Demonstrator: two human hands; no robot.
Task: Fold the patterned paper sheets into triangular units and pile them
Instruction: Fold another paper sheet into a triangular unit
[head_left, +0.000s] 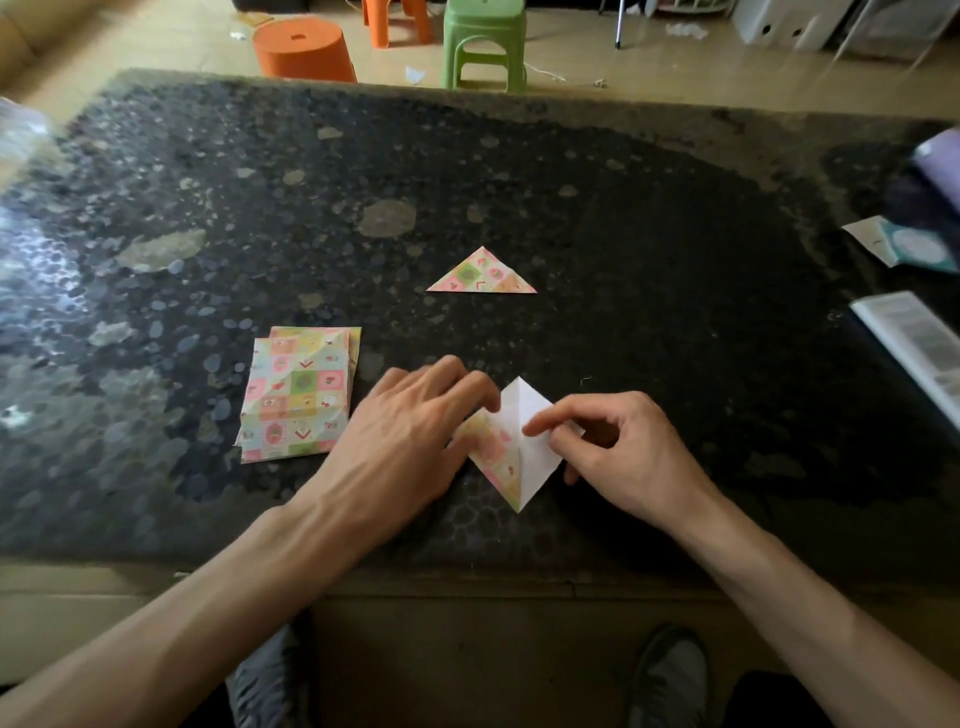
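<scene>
A patterned sheet (511, 449) lies as a diamond near the table's front edge, its white side showing on the right half and its patterned flap on the left. My left hand (410, 421) covers the sheet's left part, fingers lifting the flap. My right hand (613, 441) pinches the sheet's right corner between thumb and forefinger. A stack of flat patterned sheets (298, 392) sits to the left of my left hand. One folded triangle (480, 274) rests alone farther back, in the middle of the table.
The dark speckled table (649, 234) holds an open booklet (914, 343) and a teal card (904, 244) at the right edge. Beyond the far edge stand an orange stool (304, 49) and a green stool (483, 41). My feet show below the table.
</scene>
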